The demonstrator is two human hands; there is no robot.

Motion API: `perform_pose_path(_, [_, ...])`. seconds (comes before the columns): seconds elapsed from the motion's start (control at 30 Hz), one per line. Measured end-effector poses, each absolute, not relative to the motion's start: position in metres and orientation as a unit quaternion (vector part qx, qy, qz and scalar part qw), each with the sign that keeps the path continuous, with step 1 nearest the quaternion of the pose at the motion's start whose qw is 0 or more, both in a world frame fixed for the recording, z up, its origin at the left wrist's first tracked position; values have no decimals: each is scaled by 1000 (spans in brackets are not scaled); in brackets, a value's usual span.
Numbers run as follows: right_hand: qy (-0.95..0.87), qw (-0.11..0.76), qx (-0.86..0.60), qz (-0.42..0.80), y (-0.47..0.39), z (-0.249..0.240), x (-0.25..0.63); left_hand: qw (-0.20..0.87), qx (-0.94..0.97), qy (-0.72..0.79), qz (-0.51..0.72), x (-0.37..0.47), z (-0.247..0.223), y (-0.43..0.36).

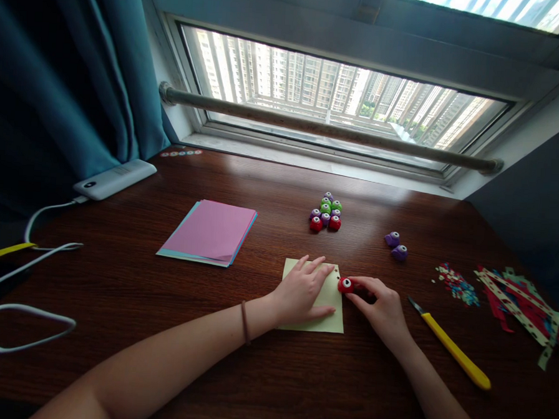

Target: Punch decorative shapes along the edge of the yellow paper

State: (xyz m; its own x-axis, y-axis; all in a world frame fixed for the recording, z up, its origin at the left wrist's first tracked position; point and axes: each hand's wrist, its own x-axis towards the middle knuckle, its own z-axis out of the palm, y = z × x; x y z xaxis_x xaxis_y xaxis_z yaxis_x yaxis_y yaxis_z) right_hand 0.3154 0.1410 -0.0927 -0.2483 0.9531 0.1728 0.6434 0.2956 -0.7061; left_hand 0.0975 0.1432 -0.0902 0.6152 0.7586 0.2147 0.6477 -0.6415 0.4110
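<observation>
A pale yellow sheet of paper (324, 321) lies on the dark wooden table. Flat across it rests my left hand (301, 292), fingers spread. Between the thumb and fingers of my right hand (381, 305) is a small red craft punch (345, 285), set at the paper's right edge. A few small dark star-shaped marks or holes show near the sheet's upper right corner, just above the punch. Whether the paper sits inside the punch's slot I cannot tell.
Several small punches (325, 213) stand grouped behind the paper, with two purple punches (396, 245) farther right. On the right lie a yellow-handled craft knife (457, 351), confetti (458, 286) and punched paper strips (521, 303). Coloured paper (210, 231), a white power bank (115, 179) and a cable (25, 309) are left.
</observation>
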Motion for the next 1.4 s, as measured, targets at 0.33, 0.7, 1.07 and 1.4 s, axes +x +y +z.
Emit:
perform_pose_path(0.33, [-750,308,-520,267,139,-95,312,154,887,393,189,97,-88,143])
perform_pose_path(0.7, [-766,326,-490,258,138,-100,307,152,890,388,188,97,-89,144])
perform_pose_path(1.07, [-773,326,-489,239,137,-102,307,138,891,386,195,97,-90,143])
perform_pose_path(1.4, [-772,327,-493,234,138,-102,307,105,901,379,182,97,-89,141])
